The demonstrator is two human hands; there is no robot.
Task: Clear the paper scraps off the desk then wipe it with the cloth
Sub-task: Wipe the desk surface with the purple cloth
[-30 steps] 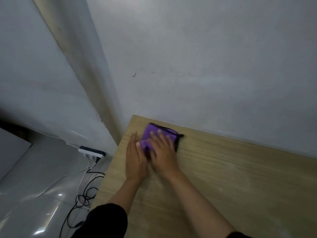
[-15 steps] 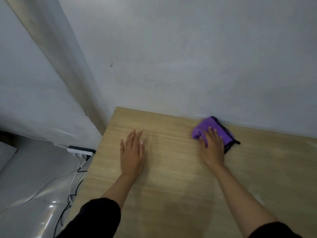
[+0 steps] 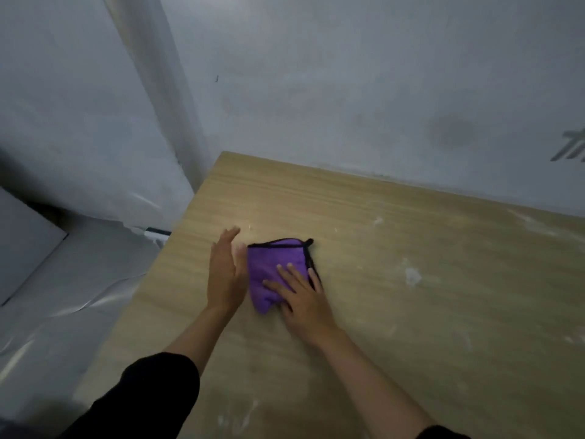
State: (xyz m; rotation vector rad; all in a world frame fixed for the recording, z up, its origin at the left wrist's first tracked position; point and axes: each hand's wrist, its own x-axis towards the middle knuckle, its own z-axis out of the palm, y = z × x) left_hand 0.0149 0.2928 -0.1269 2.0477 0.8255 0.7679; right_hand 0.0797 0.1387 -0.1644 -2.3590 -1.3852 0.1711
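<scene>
Since half second ago, cloth slides back from wall edge toward left hand.

Head view: right hand flat, fingers spread, presses cloth onto desk. Left hand straight-fingered, holds nothing, just beside cloth.

Cloth looks soft, light, folded and likely bunches easily; best pinned under palm across middle.

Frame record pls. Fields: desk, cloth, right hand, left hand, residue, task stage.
desk: light wood-grain desktop, set against a grey wall
cloth: folded purple cloth with black trim, flat on the desktop towards its left end
right hand: fingers spread, pressing on the cloth
left hand: fingers straight, beside the cloth's left side; blurred
residue: white smears on the wood right of the cloth
task stage: wiping; no paper scraps in view
</scene>
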